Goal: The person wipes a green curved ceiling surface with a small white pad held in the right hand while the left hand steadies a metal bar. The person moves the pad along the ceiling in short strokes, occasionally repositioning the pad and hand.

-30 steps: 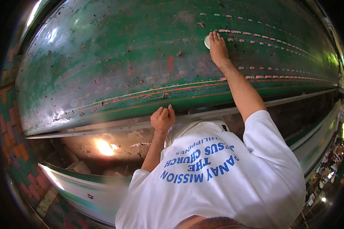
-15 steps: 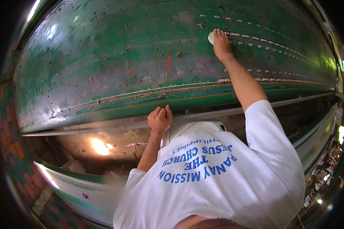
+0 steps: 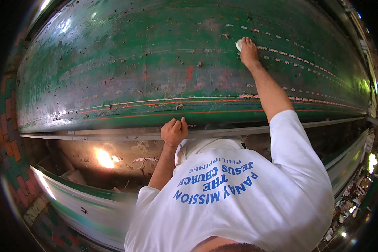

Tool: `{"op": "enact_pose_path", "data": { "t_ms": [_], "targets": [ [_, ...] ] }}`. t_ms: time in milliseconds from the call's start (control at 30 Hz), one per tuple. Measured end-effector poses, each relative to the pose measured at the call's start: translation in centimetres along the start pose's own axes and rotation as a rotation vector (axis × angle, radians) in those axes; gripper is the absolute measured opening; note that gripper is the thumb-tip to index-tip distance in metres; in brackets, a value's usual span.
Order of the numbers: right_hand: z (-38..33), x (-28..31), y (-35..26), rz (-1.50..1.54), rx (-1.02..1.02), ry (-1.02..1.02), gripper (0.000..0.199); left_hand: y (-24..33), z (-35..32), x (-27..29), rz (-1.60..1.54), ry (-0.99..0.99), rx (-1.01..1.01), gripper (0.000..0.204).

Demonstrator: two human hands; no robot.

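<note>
Green tabletop [image 3: 168,38], scuffed and flecked, fills the upper frame, its top edge cut off. Right of upper centre, the right hand [image 3: 249,52] covers part of a whitish disc [image 3: 239,45], fingers together, its grip hidden. Near centre, the left hand [image 3: 174,132] curls closed beside the table's edge, palm unseen.

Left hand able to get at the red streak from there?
Probably yes: the left hand is curled at the near edge, and only thin lines and small debris lie between it and the red streak. The right forearm is off to the right.
</note>
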State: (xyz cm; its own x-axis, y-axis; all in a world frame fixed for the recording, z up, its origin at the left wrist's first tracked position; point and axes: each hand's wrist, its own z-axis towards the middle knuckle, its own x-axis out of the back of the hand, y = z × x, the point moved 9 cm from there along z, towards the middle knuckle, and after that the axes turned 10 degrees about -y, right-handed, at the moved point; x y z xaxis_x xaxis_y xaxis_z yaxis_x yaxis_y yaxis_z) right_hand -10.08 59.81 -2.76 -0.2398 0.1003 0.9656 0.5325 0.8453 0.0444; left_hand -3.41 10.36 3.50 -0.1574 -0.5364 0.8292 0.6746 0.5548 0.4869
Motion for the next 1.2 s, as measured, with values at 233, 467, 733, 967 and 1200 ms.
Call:
{"op": "enact_pose_path", "data": {
  "t_ms": [233,467,733,967,1200],
  "targets": [
    [-11.2,-3.5,-3.2,0.023,0.186,0.127,0.057,-0.1,-0.2,0.1,0.037,0.028,0.078,0.045],
    [-7.7,-0.9,-2.0,0.091,0.189,0.144,0.053,0.7,0.4,-0.1,0.077,-0.013,0.005,0.044],
    [-8.6,-2.6,-3.5,0.071,0.240,0.098,0.052,3.8,0.4,-1.2,0.026,-0.009,0.104,0.045],
    [-3.7,0.0,-3.0,0.052,0.223,-0.043,0.054,8.4,0.5,-5.6,-0.034,-0.003,0.172,0.046],
    [-12.2,-2.6,-3.3,0.153,0.418,0.105,0.056,8.2,0.0,-5.8,0.101,0.077,0.157,0.045]
  ]
}}
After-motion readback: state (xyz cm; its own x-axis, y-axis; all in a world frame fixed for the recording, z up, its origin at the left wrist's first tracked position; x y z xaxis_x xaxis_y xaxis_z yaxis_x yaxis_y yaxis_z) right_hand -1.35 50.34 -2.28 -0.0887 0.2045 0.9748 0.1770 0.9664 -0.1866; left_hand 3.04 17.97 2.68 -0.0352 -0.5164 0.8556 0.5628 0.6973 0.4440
